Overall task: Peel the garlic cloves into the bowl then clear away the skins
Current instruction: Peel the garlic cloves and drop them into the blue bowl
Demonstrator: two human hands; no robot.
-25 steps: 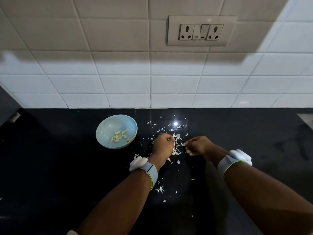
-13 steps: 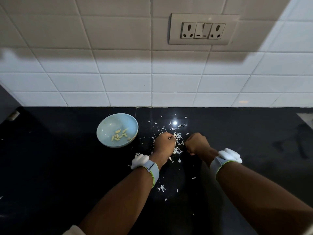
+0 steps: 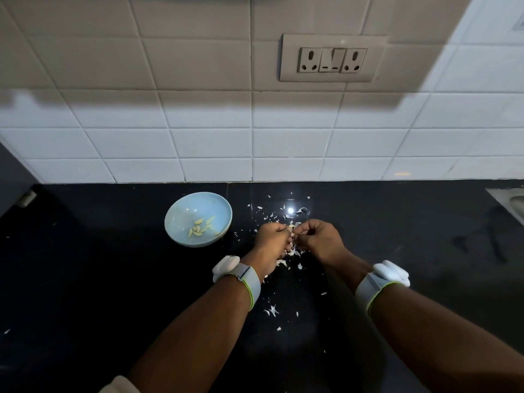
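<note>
A pale blue bowl (image 3: 181,222) stands on the black counter and holds several peeled yellowish garlic cloves (image 3: 202,227). To its right my left hand (image 3: 269,241) and my right hand (image 3: 319,236) meet, fingers curled, pinching a small pale garlic clove (image 3: 290,228) between them. White garlic skins (image 3: 286,212) lie scattered on the counter behind, under and in front of the hands; most of the clove is hidden by my fingers.
The black counter (image 3: 85,279) runs to a white tiled wall (image 3: 198,143) with a socket plate (image 3: 333,58). A metal sink edge (image 3: 510,199) shows at the far right. More skin flakes (image 3: 272,310) lie between my forearms.
My right hand has moved left to meet my left hand, and both now pinch the clove together. The view has tilted down a little.
</note>
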